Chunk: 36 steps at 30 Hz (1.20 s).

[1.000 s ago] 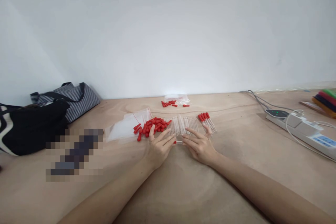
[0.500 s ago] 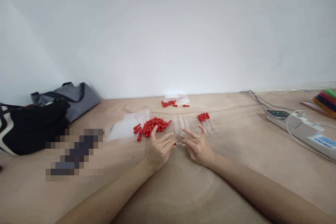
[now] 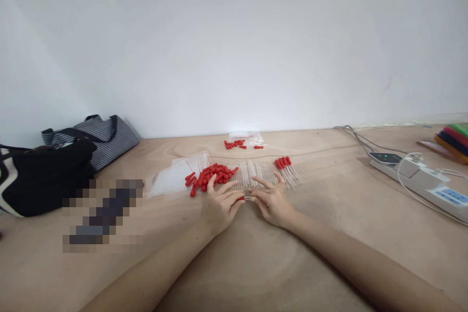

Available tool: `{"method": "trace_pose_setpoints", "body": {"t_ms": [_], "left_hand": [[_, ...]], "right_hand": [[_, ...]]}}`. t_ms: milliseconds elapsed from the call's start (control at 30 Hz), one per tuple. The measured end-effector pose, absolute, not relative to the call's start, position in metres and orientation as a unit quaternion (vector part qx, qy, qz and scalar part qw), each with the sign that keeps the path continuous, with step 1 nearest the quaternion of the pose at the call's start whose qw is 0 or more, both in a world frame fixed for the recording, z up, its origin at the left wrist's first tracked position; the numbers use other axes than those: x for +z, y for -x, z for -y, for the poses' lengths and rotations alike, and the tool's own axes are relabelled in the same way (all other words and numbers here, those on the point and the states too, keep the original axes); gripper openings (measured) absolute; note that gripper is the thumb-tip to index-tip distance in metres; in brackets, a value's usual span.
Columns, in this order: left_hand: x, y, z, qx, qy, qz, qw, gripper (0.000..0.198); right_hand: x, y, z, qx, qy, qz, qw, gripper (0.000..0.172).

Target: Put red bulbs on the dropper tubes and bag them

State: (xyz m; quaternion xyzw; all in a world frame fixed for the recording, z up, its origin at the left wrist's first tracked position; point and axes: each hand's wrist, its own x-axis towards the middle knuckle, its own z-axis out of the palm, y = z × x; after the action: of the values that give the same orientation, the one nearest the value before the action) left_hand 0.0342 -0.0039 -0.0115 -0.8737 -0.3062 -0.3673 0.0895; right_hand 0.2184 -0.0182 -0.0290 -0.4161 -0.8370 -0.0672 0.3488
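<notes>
My left hand (image 3: 222, 204) is closed in a pinch on a red rubber dropper bulb (image 3: 241, 198). My right hand (image 3: 272, 204) pinches a thin clear glass tube (image 3: 247, 198), whose end meets the bulb between my hands; how far it sits inside is hidden by my fingers. Just beyond my fingertips lies a row of clear glass tubes (image 3: 252, 170). A pile of loose red bulbs (image 3: 215, 173) is next to my left hand. Several droppers with red bulbs on their tubes (image 3: 287, 168) lie side by side beyond my right hand.
Clear zip bags (image 3: 171, 180) lie left of the bulb pile. Farther back are another bag (image 3: 252, 135), some bulbs (image 3: 232, 145) and thin tubes. Black (image 3: 51, 180) and striped (image 3: 113, 141) bags stand left, beside a pixelated patch. A power strip (image 3: 431, 180) with cables sits right.
Both hands stay together at nearly the same spot. The gap between them, where the clear tube shows, looks slightly narrower. The view has shifted very slightly.
</notes>
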Motion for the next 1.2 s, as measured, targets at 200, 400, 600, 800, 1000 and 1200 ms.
{"method": "trace_pose_setpoints", "body": {"t_ms": [200, 400, 600, 800, 1000, 1200], "left_hand": [[-0.006, -0.027, 0.002, -0.349, 0.872, 0.328, 0.105, 0.009], [-0.004, -0.028, 0.004, -0.361, 0.863, 0.334, 0.119, 0.009], [-0.005, -0.03, 0.005, -0.363, 0.862, 0.332, 0.118, 0.011], [-0.005, -0.028, 0.006, -0.331, 0.868, 0.35, 0.118, 0.014], [-0.012, -0.017, -0.004, -0.277, 0.848, 0.441, 0.1, 0.069], [-0.018, -0.014, -0.01, -0.274, 0.828, 0.479, 0.1, 0.044]], "right_hand": [[-0.023, -0.224, 0.019, -0.091, 0.424, 0.824, 0.366, 0.018], [-0.021, -0.229, 0.019, -0.144, 0.437, 0.82, 0.342, 0.014], [-0.02, -0.23, 0.018, -0.162, 0.429, 0.832, 0.312, 0.018], [-0.022, -0.229, 0.019, -0.152, 0.432, 0.836, 0.302, 0.019], [-0.012, -0.259, 0.003, -0.119, 0.629, 0.702, 0.312, 0.024], [-0.008, -0.285, -0.014, -0.05, 0.774, 0.575, 0.262, 0.038]]}}
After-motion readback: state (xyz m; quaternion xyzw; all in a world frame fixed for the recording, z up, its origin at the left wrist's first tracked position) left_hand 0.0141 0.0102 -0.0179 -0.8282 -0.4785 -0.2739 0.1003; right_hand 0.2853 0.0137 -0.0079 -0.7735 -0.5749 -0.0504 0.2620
